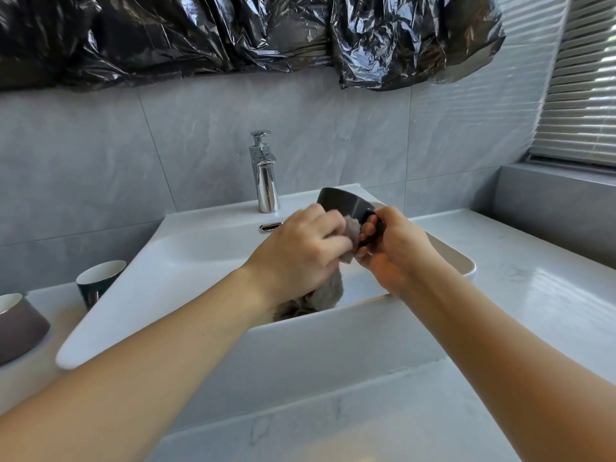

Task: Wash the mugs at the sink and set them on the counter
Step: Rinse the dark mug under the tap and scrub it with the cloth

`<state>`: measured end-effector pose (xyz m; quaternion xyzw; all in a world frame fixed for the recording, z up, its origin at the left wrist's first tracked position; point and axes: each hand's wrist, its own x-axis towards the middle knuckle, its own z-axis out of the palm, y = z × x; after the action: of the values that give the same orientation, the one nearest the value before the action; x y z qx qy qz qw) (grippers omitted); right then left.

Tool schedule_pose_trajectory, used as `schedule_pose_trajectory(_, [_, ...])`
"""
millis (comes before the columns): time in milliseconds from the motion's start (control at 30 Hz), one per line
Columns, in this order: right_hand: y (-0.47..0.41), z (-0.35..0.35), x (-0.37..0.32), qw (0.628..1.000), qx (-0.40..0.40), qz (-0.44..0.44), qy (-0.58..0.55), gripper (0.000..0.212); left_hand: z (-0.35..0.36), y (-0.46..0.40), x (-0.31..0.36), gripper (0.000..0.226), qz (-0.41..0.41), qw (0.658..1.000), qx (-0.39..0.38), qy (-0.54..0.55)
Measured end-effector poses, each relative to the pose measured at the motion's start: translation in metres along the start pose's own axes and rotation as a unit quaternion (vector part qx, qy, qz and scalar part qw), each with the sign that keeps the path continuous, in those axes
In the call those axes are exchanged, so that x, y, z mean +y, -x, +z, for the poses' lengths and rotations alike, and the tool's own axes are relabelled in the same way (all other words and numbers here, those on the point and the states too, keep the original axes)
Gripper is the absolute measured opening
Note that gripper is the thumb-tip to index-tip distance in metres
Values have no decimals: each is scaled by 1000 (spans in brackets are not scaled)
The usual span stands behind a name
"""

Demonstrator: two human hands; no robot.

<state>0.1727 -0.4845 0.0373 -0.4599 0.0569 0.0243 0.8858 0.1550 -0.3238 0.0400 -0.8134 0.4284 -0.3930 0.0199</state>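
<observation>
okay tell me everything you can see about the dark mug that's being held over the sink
The dark mug is matte charcoal and looks ceramic, its wall flaring wider at one end. It is held tilted above the white sink, right of the chrome faucet. The right hand grips its dark loop handle, fingers curled through it. The left hand presses a grey cloth against the mug's lower side; the cloth's tail hangs into the basin. Its opening and inside are not visible.

Grey marbled wall tiles (200,135), crinkled black plastic sheeting (233,31) above — slatted blind (580,88) at right.
</observation>
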Motion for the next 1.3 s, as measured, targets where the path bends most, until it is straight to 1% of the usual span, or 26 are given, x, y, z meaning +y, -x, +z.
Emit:
schedule_pose_trajectory(67, [3, 1, 1, 999, -3, -25, 41, 32, -1, -12, -3, 22, -50, 998, 44, -9])
schedule_pose_trajectory(133, [6, 2, 2, 997, 3, -39, 64, 32, -1, -22, -5, 27, -102, 992, 68, -8])
schedule_pose_trajectory(167, [6, 2, 2, 997, 7, -39, 59, 32, 0, -24, -5, 30, -112, 991, 68, -5])
schedule_pose_trajectory(267, [7, 1, 0, 999, 18, -34, 29, 29, 2, -15, -3, 30, -77, 997, 18, -5])
schedule_pose_trajectory(333, [8, 0, 0, 999, 12, -38, 24, 28, 2, 0, -5, 30, -76, 997, 1, 4])
schedule_pose_trajectory(433, [7, -1, 2, 999, -10, -36, 15, 26, 3, 16, -11, 32, -126, 991, 18, 28])
schedule_pose_trajectory(533, [6, -1, 1, 999, -25, -21, 5, 25, 3, 11, -14, 33, -171, 983, 45, 45])
schedule_pose_trajectory(633, [5, -1, -1, 999, -7, 6, -37, 28, 6, 3, -14, 35, -162, 986, 30, 37])
schedule_pose_trajectory(767, [1, 3, 2, 1000, -16, 25, -11, 33, 8, -10, -11, 37, -165, 984, 23, 58])
schedule_pose_trajectory(867, [-2, 2, 4, 999, -38, 31, -18, 34, 7, -19, -8, 36, -121, 991, 9, 52])
schedule_pose_trajectory(933, [-4, 0, 4, 998, -41, 33, -34, 35, 6, -16, -4, 29, -104, 993, -2, 51])
schedule_pose_trajectory(1000, [-6, -2, 5, 998, -32, 32, -37, 36, 5, -5, 1, 25, -85, 995, -18, 46])
schedule_pose_trajectory(1067, [-8, -2, 5, 999, -19, 26, -41, 40, 8, 6, 3, 17, -41, 998, -35, 31])
schedule_pose_trajectory(1133, [-7, -2, 4, 998, -9, 11, -54, 41, 9, 9, 3, 11, 1, 999, -34, 11])
schedule_pose_trajectory(1200, [-7, -2, 4, 999, -2, -2, -53, 41, 5, 3, 5, 10, -20, 999, -10, 30])
schedule_pose_trajectory(1300, [-7, -1, 5, 1000, 3, -1, -12, 40, -5, -18, 5, 17, -99, 991, 50, 68])
